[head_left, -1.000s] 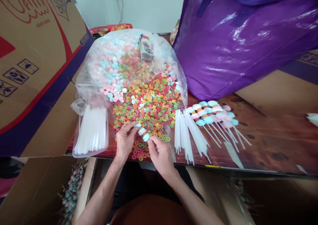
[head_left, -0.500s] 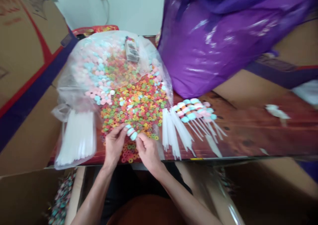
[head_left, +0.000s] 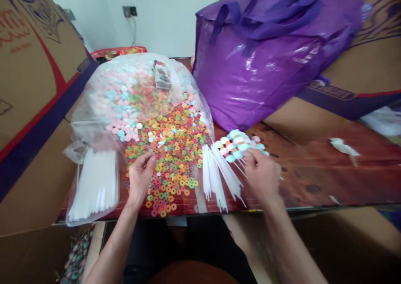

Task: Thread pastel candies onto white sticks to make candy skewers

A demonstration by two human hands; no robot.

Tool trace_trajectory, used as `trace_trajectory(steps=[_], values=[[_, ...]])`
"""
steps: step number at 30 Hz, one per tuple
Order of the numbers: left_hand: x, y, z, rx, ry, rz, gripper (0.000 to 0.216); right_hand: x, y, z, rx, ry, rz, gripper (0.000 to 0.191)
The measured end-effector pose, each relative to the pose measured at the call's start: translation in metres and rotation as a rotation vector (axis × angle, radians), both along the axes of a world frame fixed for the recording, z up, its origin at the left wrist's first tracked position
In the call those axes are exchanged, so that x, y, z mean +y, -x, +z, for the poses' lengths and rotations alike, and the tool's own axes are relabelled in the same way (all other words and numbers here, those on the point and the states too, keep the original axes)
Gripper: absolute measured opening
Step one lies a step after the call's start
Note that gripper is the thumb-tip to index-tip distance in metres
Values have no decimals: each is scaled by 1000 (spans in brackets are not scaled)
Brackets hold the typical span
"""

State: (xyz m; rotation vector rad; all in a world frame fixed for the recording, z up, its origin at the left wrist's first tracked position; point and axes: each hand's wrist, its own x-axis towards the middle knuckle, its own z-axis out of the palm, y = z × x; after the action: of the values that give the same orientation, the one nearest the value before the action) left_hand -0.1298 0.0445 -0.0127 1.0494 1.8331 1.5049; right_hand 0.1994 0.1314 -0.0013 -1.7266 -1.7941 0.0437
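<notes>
My left hand (head_left: 141,176) is over the left part of a spread of colourful ring-shaped gummy candies (head_left: 175,154). Its thumb and fingers are curled together, and whatever may be between them is hidden. To the right, my right hand (head_left: 263,173) is closed at a pile of candy skewers (head_left: 232,144), threaded with pale blue, pink and orange pieces on white sticks. The skewer in its grip is mostly covered by the fingers. Between the hands lie loose white sticks (head_left: 212,173), fanned out beside the gummies.
A clear plastic bag (head_left: 94,79) of pastel candies and gummies lies behind. A pack of white sticks (head_left: 94,183) sits at left. A purple bag (head_left: 266,67) and cardboard boxes (head_left: 37,100) flank the table. A crumpled white scrap (head_left: 343,146) lies far right.
The candy skewer that was between both hands has left my left hand. My right hand has moved right to the skewer pile; my left hand has shifted slightly left. The view has tilted a little.
</notes>
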Motion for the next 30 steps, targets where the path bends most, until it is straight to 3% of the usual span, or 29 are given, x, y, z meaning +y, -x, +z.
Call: trace_trajectory(steps=[2, 5, 7, 9, 13, 16, 21, 23, 27, 30], values=[[5, 11, -1, 51, 16, 13, 31, 11, -12, -7, -121, -32, -36, 30], [18, 24, 5, 187, 44, -1, 28, -2, 1, -12, -180, -176, -95, 32], [31, 28, 9, 311, 87, -2, 28, -20, 25, -12, -177, -183, 11, 32], [45, 28, 11, 451, 120, -19, 28, -35, 50, -13, -195, -45, 148, 29], [61, 27, 11, 683, 147, -103, 26, -46, 80, -14, -347, 223, 107, 20], [56, 31, 15, 747, 236, -122, 20, -44, 83, -9, -409, 342, 58, 20], [34, 42, 26, 808, 367, -284, 20, -39, 85, 3, -487, 504, 27, 20], [33, 45, 28, 765, 363, -233, 23, -39, 87, 6, -496, 541, 29, 21], [51, 46, 29, 722, 324, -57, 26, -42, 84, 3, -421, 494, 34, 22], [69, 42, 25, 751, 334, -66, 19, -44, 76, -6, -249, 315, 51, 24]])
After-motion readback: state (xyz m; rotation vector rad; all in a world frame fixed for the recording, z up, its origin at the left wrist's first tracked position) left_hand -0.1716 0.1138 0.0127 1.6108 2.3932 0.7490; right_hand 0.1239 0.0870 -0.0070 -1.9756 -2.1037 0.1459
